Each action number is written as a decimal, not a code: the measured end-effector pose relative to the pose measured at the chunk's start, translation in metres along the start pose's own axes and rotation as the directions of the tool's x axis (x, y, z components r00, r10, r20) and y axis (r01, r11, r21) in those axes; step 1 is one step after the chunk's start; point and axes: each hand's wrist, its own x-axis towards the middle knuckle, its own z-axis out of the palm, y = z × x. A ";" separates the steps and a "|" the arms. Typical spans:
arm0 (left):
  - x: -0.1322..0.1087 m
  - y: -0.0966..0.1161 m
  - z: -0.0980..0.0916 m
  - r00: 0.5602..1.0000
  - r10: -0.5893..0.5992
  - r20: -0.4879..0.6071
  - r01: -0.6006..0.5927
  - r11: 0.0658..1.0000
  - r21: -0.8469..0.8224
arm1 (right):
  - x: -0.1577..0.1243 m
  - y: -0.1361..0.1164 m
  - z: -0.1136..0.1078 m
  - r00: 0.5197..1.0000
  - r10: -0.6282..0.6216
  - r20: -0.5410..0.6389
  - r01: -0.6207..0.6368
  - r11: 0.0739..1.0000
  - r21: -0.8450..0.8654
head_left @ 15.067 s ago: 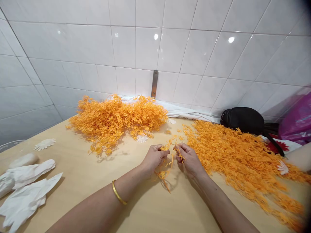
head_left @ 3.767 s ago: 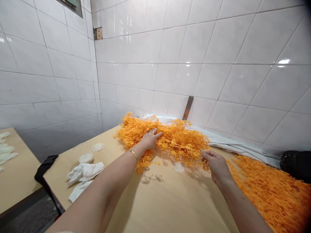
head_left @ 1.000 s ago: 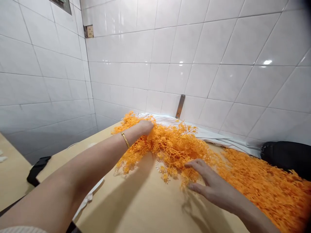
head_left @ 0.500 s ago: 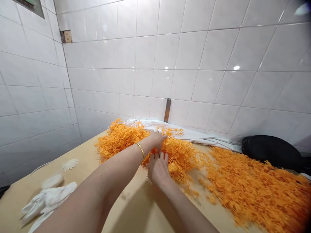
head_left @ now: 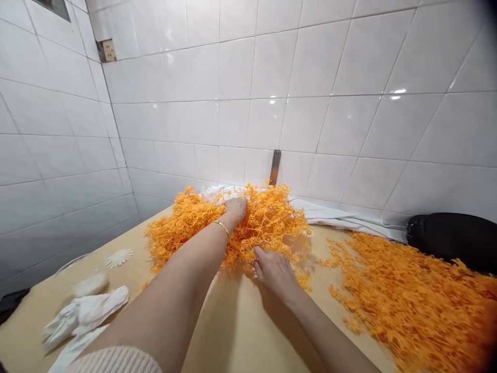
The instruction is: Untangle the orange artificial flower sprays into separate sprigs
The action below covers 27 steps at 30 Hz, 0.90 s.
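Note:
A fluffy heap of orange flower sprigs (head_left: pixel 272 212) lies on the tan tabletop in front of me. My left hand (head_left: pixel 236 208), with a gold bangle at its wrist, reaches deep into the middle of the heap. Its fingers are closed round sprigs there, though the tips are hidden. Lower down at the near edge is my right hand (head_left: pixel 275 270), thumb and fingers curled in on sprigs, fingertips partly covered. The sprigs right of my left hand stand up higher than the bunch to its left.
A wide spread of orange sprigs (head_left: pixel 419 295) covers the right side, beside a black rounded object (head_left: pixel 450 241). White cloth (head_left: pixel 341 217) runs along the tiled wall. At left lie white gloves (head_left: pixel 87 313), a white rounded object (head_left: pixel 91 284) and a white scalloped disc (head_left: pixel 118 258).
My right hand has moved right and a little toward me, away from my left hand. My left hand has shifted slightly left. The sprigs between and behind them have risen and fluffed up.

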 end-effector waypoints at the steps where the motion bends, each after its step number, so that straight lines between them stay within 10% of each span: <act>1: -0.001 0.001 -0.001 1.000 -0.007 0.004 0.007 1.000 -0.002 | -0.001 0.004 0.004 1.000 -0.026 0.002 0.026 0.999 0.026; 8: -0.032 0.018 -0.037 0.942 0.281 -0.182 -0.285 0.958 0.005 | 0.000 0.012 0.025 0.999 -0.031 -0.005 0.032 0.987 0.160; 14: -0.045 0.014 -0.028 0.704 0.689 0.173 -0.682 0.723 -0.109 | 0.002 0.012 0.023 0.995 -0.047 -0.091 0.063 0.981 0.186; 27: 0.000 -0.021 0.030 0.851 0.396 0.344 -0.383 0.918 -0.108 | -0.006 0.047 0.050 0.822 -0.090 -0.562 0.281 0.923 0.264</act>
